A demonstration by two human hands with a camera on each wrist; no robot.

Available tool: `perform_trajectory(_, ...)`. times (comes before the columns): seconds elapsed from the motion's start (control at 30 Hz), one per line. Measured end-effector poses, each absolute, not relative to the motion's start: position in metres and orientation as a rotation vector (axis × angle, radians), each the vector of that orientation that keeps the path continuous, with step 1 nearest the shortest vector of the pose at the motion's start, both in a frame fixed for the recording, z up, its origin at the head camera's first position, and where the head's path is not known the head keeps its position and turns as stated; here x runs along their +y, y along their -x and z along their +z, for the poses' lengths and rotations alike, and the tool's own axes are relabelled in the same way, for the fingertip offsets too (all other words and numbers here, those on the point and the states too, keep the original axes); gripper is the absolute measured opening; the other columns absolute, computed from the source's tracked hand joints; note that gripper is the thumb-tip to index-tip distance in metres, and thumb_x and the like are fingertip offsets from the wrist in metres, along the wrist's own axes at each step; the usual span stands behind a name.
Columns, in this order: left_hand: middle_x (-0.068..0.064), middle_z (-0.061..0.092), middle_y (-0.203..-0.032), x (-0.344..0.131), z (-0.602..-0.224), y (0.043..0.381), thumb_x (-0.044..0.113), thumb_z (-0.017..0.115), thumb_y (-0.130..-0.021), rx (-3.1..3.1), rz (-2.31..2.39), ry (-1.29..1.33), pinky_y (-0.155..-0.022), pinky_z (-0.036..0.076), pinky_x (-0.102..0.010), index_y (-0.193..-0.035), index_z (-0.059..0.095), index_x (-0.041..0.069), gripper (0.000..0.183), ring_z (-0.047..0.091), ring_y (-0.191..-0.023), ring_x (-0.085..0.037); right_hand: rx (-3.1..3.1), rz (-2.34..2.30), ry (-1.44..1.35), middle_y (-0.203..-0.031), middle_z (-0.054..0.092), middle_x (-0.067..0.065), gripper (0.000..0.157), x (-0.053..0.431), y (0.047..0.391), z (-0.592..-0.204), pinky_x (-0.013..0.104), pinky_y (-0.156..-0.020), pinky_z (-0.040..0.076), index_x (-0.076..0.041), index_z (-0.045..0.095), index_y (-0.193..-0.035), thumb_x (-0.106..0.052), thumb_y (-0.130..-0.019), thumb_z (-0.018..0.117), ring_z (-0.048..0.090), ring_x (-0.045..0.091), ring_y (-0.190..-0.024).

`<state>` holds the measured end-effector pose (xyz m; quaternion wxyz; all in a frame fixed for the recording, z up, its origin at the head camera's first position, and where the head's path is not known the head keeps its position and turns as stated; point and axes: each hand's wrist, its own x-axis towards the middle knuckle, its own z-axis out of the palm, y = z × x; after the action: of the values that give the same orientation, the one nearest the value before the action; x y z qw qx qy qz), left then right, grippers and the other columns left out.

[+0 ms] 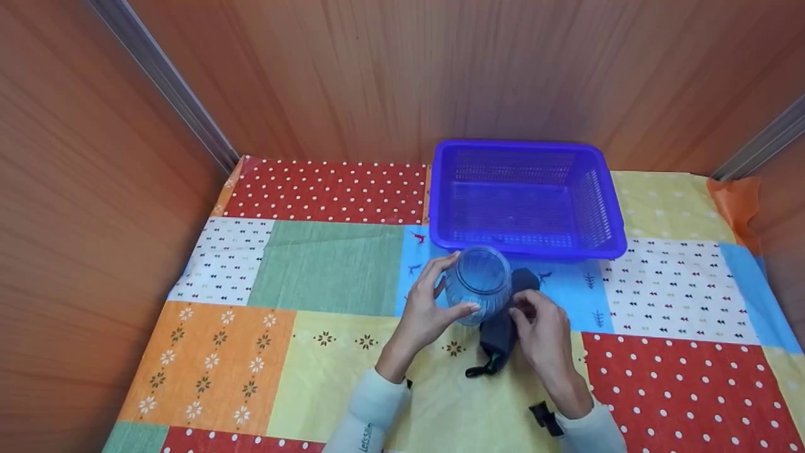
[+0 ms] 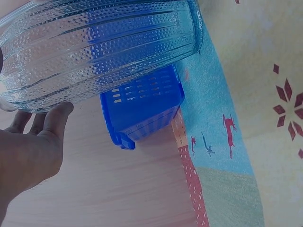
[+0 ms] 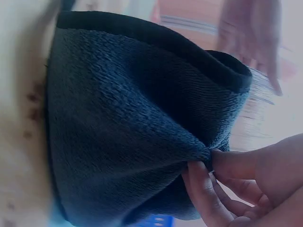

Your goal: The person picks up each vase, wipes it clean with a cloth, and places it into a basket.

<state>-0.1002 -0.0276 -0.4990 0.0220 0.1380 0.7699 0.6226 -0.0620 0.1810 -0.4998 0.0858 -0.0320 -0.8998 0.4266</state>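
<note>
My left hand (image 1: 426, 311) grips a clear, ribbed glass jar (image 1: 481, 286) by its side, holding it above the patchwork cloth with its open mouth up. In the left wrist view the dimpled glass of the jar (image 2: 109, 52) fills the top, the fingers (image 2: 57, 120) against it. Beside the jar, my right hand (image 1: 546, 333) pinches a dark grey towelling cloth (image 1: 499, 336) with a dark hem. The right wrist view shows the cloth (image 3: 109, 123) gathered into folds between thumb and fingertips. A small black loop trails from its near end.
Behind the hands, a purple-blue plastic basket (image 1: 528, 253) stands against the wooden wall (image 1: 377, 75), with nothing seen inside. A multicoloured patchwork tablecloth (image 1: 339, 270) covers the surface. Wooden panels (image 1: 82, 220) also close in the left and right sides.
</note>
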Motion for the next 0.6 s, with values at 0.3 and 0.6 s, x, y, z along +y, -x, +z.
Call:
perform_trajectory(0.3,-0.002,0.051,-0.156,-0.027,-0.498,0.101,0.016,0.091,-0.085,2.389,1.927,-0.42,-0.119,0.043,-0.045,-0.156,0.051,0.015,0.082,0.046,-0.147,-0.024,-2.591,1.294,0.1,-0.1,0.073,0.013,0.013,0.18,0.059,-0.463,0.022,-0.077,0.056,0.001,0.077,-0.106,0.006,-0.095,0.073,0.069,0.028,-0.088)
perform_trajectory(0.6,-0.003,0.051,-0.156,-0.028,-0.5,0.101,0.019,0.091,-0.086,2.405,1.914,-0.433,-0.119,0.043,-0.047,-0.155,0.051,0.013,0.081,0.047,-0.147,-0.024,-2.552,1.231,0.05,-0.097,0.074,0.015,0.013,0.173,0.061,-0.449,0.049,-0.083,0.063,0.003,0.077,-0.106,0.007,-0.094,0.074,0.072,0.03,-0.088)
